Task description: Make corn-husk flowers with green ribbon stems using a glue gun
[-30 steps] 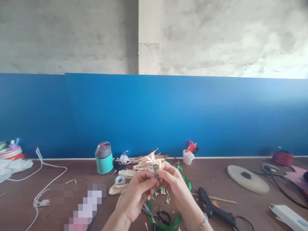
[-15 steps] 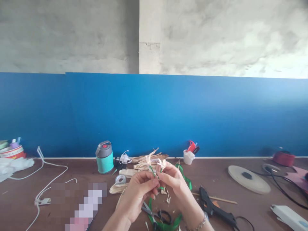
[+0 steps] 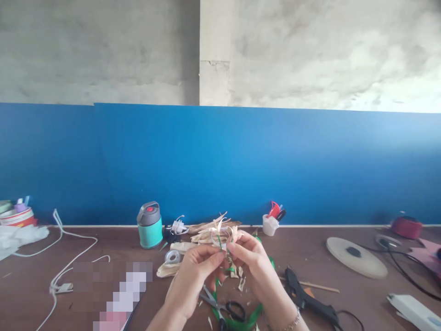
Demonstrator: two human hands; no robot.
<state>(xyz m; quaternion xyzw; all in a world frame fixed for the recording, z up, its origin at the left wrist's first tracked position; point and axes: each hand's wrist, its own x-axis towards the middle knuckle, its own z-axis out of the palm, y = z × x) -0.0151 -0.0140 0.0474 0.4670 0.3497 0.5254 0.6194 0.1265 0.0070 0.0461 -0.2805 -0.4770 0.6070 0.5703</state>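
My left hand and my right hand meet above the brown table, fingers pinched together. Between them they grip a small bundle of pale dried-leaf strips with a thin green ribbon wound about it. The ribbon trails down to a loose green loop lying on the table under my wrists. Black-handled scissors lie just below my hands, among pale leaf scraps.
Behind my hands lie more dried leaves, a tape roll and a teal flask. A black glue gun and a stick lie right. Farther off: a white cup of tools, a round disc, white cord.
Both hands have turned slightly and closed in on the bundle. The green ribbon has shifted round the strips, and the bundle sits a little lower between the fingers.
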